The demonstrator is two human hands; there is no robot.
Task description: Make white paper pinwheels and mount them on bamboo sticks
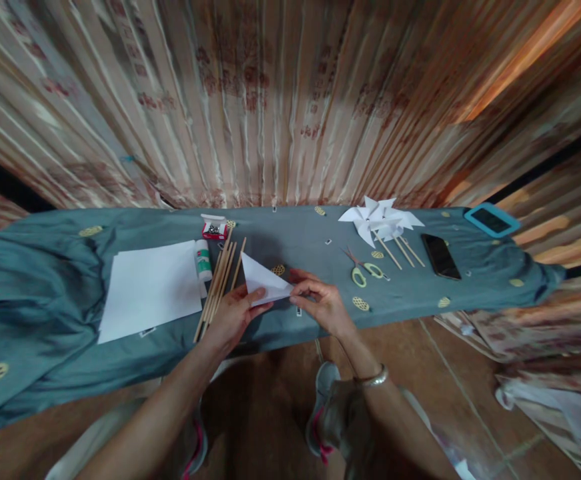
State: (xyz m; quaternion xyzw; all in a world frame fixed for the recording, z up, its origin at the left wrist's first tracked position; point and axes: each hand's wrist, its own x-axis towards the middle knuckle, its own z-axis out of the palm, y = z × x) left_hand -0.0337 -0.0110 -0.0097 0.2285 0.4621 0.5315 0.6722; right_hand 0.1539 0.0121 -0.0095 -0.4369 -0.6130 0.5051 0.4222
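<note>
Presently grasping a folded white paper with both hands

Holding it as a triangular shape just above the near part of a cloth-covered bench. Gripping its lower left end with the fingers of the left hand, with the thumb laid on top. Pinching its right tip between the thumb and fingers of the right hand. Wearing a silver bangle on the right wrist.

Just beside the left hand, a loose bundle of pale wooden sticks. Next to that bundle, a white and green tube, and farther left, some flat white sheets. Beyond the tube, toward the far edge, a small open red box of shiny pieces, too small to make out.

Right of the right hand, a pair of scissors with pale green handles and slightly parted blades. Beyond, several overlapping white pinwheels with rods angled toward the near side. Farther right, a black phone and, near the bench's end, a blue-framed tablet. Behind everything, a patterned curtain in folds.
</note>
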